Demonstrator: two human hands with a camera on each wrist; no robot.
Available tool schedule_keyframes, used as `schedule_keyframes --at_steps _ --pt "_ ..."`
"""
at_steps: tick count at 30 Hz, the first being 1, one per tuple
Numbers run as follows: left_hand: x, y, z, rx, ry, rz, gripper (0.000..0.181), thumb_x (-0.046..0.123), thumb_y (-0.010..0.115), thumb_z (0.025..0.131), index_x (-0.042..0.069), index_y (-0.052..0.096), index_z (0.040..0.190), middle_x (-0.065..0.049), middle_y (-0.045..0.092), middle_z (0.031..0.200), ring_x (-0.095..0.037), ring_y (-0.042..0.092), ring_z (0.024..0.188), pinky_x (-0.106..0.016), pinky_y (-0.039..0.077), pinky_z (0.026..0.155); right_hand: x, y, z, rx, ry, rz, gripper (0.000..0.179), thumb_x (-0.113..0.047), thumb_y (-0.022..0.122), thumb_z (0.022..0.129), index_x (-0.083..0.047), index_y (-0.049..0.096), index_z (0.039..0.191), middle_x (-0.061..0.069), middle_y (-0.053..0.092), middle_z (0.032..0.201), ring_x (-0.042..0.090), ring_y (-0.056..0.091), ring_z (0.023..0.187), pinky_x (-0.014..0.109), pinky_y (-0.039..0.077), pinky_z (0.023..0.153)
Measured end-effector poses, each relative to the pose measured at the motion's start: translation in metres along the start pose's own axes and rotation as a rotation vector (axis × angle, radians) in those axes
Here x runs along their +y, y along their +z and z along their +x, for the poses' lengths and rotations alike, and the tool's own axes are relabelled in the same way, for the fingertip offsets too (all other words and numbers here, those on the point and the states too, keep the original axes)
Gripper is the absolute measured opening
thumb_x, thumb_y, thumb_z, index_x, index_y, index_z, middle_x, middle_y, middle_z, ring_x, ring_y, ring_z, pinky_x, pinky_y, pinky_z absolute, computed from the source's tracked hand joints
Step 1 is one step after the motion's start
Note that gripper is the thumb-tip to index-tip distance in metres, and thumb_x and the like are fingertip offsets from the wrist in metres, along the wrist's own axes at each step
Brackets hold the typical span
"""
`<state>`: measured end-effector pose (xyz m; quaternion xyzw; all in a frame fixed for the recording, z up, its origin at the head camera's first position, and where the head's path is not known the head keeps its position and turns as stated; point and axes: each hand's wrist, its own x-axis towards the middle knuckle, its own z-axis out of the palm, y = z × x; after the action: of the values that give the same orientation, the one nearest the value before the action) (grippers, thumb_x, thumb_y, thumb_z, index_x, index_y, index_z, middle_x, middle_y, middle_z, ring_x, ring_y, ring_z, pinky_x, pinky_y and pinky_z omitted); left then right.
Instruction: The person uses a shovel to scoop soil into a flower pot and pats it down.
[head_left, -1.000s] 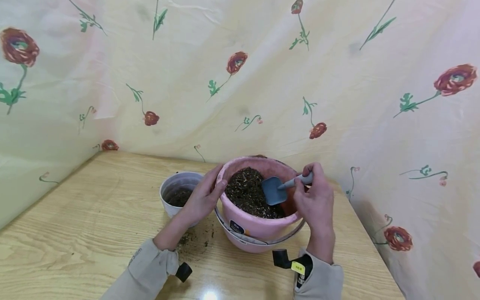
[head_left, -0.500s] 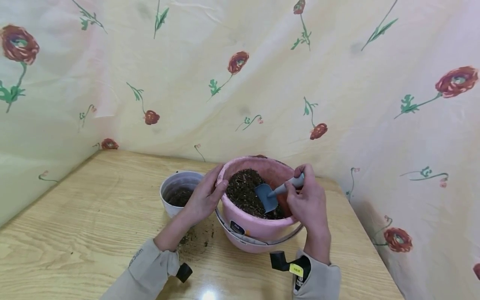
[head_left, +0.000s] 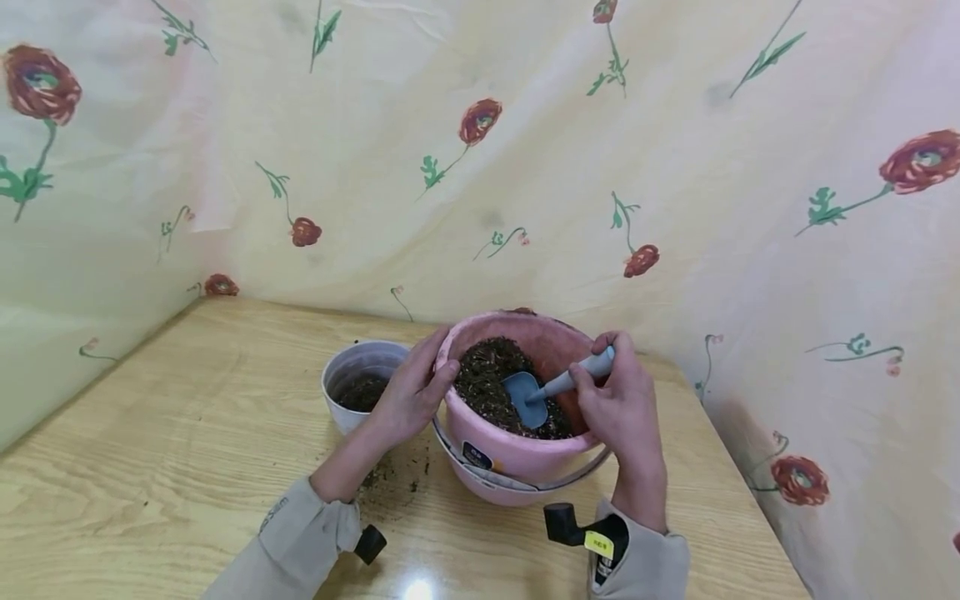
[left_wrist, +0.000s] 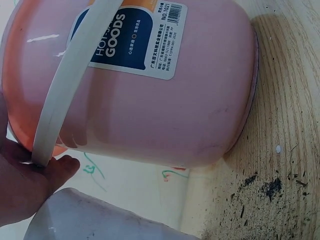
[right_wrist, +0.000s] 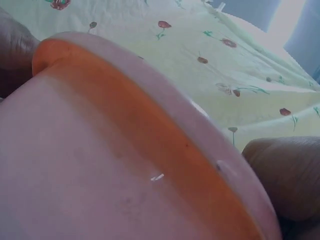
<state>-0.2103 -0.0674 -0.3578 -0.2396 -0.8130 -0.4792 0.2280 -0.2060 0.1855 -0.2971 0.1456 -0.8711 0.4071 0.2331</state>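
A pink bucket (head_left: pixel 543 455) holds dark, crumbly potting soil (head_left: pixel 486 385), banked toward its left side. At the bucket's left rim, my left hand (head_left: pixel 405 402) grips the edge, thumb on top and fingers along the outer wall. My right hand (head_left: pixel 622 407) holds a small blue-grey hand shovel (head_left: pixel 527 402) by its handle, over the right part of the bucket. The shovel's blade lies against the soil, its lower edge in it. In the left wrist view, the bucket's white handle (left_wrist: pixel 67 82) hangs down across the label (left_wrist: pixel 165 42).
Left of the bucket, close behind my left hand, stands a whitish plastic pot (head_left: pixel 339 415) with some soil inside. Spilled soil crumbs (head_left: pixel 386 483) lie on the wooden table (head_left: pixel 187 433) before it. A flowered cloth (head_left: pixel 375 167) hangs behind and along both sides.
The shovel has moved left and down from the bucket's right side into the soil, its blade turning on the way. My left hand keeps its hold on the rim.
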Motion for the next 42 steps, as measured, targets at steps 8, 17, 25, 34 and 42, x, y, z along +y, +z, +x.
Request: schedule_keyframes --at_steps 8,17,25,34,42 --pt "0.001 0.0 0.001 -0.007 -0.01 -0.005 0.056 0.031 0.043 0.104 0.002 0.03 0.15 -0.022 0.038 0.146 -0.035 0.036 0.135 -0.054 0.034 0.106 -0.005 0.001 0.0 0.0 0.057 0.041 0.029 -0.004 0.064 0.09 0.002 0.046 0.112 0.014 0.052 0.083 0.026 0.047 0.072 0.031 0.04 0.062" --pt "0.0 0.0 -0.001 0.014 0.02 -0.013 0.054 0.029 0.043 0.104 0.002 0.032 0.149 -0.021 0.04 0.146 -0.035 0.038 0.134 -0.054 0.034 0.107 -0.011 0.003 0.001 -0.088 0.139 0.034 0.038 -0.015 0.065 0.092 0.002 0.044 0.119 0.016 0.054 0.092 0.027 0.054 0.075 0.031 0.047 0.063" --pt "0.001 -0.001 0.0 0.013 0.029 -0.026 0.053 0.026 0.044 0.104 0.0 0.031 0.149 -0.023 0.039 0.145 -0.036 0.037 0.134 -0.055 0.032 0.107 -0.013 0.005 0.002 -0.046 0.165 -0.02 0.042 -0.024 0.066 0.092 0.002 0.045 0.117 0.014 0.054 0.086 0.028 0.056 0.074 0.031 0.044 0.061" --pt "0.004 -0.001 0.001 -0.003 0.002 -0.008 0.053 0.027 0.043 0.104 0.002 0.032 0.149 -0.021 0.04 0.145 -0.035 0.038 0.133 -0.054 0.033 0.107 -0.014 0.007 0.002 0.031 0.224 -0.037 0.047 -0.029 0.068 0.089 0.002 0.046 0.116 0.013 0.056 0.082 0.029 0.056 0.076 0.032 0.042 0.062" --pt "0.003 0.0 0.0 -0.009 -0.021 0.0 0.055 0.03 0.042 0.104 0.001 0.029 0.15 -0.023 0.037 0.146 -0.036 0.035 0.135 -0.054 0.032 0.107 -0.013 0.011 0.002 0.092 0.232 -0.032 0.048 -0.028 0.071 0.087 0.003 0.047 0.114 0.013 0.057 0.081 0.028 0.054 0.075 0.032 0.04 0.061"
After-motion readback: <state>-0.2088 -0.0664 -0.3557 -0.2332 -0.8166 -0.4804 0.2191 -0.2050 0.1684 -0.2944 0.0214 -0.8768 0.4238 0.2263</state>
